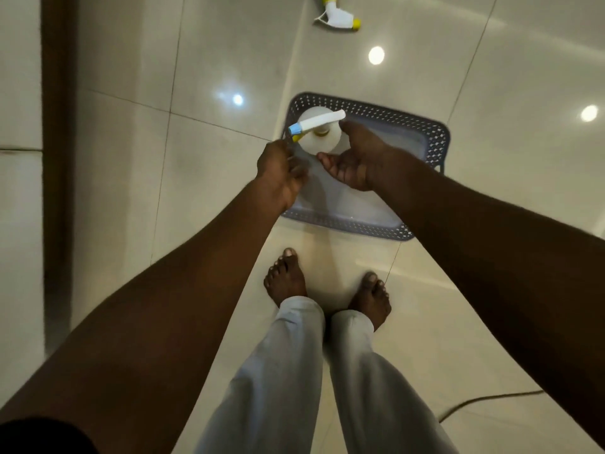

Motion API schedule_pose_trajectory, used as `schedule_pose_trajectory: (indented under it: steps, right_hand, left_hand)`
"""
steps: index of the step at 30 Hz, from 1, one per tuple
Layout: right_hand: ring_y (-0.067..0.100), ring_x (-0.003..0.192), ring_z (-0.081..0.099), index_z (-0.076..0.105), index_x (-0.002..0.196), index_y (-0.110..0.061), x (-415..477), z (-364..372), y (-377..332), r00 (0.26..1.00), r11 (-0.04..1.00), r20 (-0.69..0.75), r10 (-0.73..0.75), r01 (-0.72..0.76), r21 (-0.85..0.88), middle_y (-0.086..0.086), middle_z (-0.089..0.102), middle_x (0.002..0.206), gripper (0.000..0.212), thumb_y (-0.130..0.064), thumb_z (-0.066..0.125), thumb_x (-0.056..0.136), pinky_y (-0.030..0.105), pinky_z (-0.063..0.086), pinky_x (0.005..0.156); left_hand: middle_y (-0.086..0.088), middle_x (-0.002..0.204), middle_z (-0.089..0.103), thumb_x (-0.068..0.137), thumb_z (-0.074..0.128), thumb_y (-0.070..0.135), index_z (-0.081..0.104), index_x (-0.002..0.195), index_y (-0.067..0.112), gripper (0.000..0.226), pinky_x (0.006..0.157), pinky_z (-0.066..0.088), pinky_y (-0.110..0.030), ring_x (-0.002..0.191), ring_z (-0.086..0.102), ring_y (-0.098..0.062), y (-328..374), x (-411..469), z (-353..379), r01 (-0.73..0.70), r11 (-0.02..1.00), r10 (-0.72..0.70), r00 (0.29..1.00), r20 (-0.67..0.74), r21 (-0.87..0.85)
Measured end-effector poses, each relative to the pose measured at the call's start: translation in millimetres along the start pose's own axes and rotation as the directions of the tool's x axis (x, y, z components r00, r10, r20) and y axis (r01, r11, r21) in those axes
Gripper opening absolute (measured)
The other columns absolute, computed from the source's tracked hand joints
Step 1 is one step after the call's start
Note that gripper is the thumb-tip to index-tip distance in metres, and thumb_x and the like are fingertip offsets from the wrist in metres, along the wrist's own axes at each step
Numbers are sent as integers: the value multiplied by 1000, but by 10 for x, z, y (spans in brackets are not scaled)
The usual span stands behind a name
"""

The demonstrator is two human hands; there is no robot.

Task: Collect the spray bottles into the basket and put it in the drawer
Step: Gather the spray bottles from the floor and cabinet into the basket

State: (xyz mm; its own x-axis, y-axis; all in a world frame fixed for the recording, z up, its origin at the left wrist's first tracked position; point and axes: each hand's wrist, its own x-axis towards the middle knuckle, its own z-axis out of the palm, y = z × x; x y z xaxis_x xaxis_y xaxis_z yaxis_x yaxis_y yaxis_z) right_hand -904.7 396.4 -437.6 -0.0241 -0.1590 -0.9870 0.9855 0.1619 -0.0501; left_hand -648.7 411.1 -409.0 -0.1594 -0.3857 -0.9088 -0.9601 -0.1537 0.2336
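Note:
A blue-grey perforated basket (437,139) lies on the tiled floor in front of my feet. A white spray bottle (319,131) with a white trigger head and a blue nozzle tip stands upright in the basket's left end. My right hand (357,158) curves around the bottle's right side, thumb and fingers against its body. Fingers of my left hand (281,172) curl over the basket's left rim, just below the nozzle. A second spray bottle (340,18) with a white and yellow head lies on the floor beyond the basket, partly cut off at the top edge.
A dark brown vertical strip (59,158) runs along the left side. A thin cable (484,401) lies on the tiles at lower right. My bare feet (286,276) stand just short of the basket. Glossy tiles reflect ceiling lights.

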Motion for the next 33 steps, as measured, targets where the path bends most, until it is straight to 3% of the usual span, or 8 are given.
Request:
schedule_pose_trajectory:
  steps: [2,3,5,6,10,15,24,33]
  right_hand:
    - [24,77,71,51,137,-2,-294,-177,115,999,998,-31,-37,35,-50,20,69,103,55,-47,57,106,31,64,63]
    - [25,82,71,53,135,-4,-467,-291,191,995,992,-58,-80,74,-102,18,71,102,50,-46,56,107,33,62,68]
    - [27,87,71,61,125,-9,-863,-563,348,980,967,-89,-180,160,-199,16,75,103,38,-42,57,107,35,59,75]
    - [27,88,71,65,117,-12,-1042,-689,424,969,951,-95,-228,200,-235,15,76,103,29,-39,59,107,34,58,75]
    - [24,84,71,72,107,-16,-1696,-1298,661,879,859,-144,-454,388,-334,11,79,102,12,-26,64,106,30,57,67]
    - [24,95,75,77,111,-20,-2032,-2271,918,747,771,-293,-596,433,-466,4,81,100,14,-26,66,104,44,60,87]
    - [18,120,67,73,130,-18,-2116,-3950,1068,584,741,-483,-653,357,-569,0,74,131,35,-34,72,100,32,50,104]
    - [24,138,56,63,143,-17,-1791,-5522,793,531,772,-575,-622,292,-565,7,57,148,54,-38,77,95,36,44,117]
  left_hand:
    - [-19,90,81,90,82,19,84,98,8,14,67,60,-28,77,79,-22,484,-56,-264,128,941,-52,970,239,-314]
    - [-27,95,72,104,62,18,78,101,11,18,71,56,-31,79,73,-27,755,30,-409,332,780,-66,887,458,-531]
    - [-12,83,55,107,45,20,59,83,17,28,64,45,-30,63,53,-22,1177,11,-434,183,695,-88,982,170,-696]
    - [-6,83,54,105,48,21,56,81,19,26,66,45,-29,64,51,-19,1345,-105,-511,225,655,-121,974,194,-722]
    - [-3,103,67,104,55,23,67,106,19,13,81,52,-34,92,64,-21,1272,-647,-167,191,790,-101,978,184,-582]
    - [-6,117,72,106,56,24,70,127,12,28,98,57,-43,102,67,-22,1317,-1095,480,142,883,-46,975,218,-448]
    - [-6,116,66,106,55,23,65,117,15,17,105,53,-45,106,62,-25,1593,-1504,2037,119,937,-17,955,296,-329]
    - [-4,94,61,104,59,23,64,89,19,16,87,51,-37,98,58,-25,1913,-1368,3558,114,982,-66,953,296,-149]
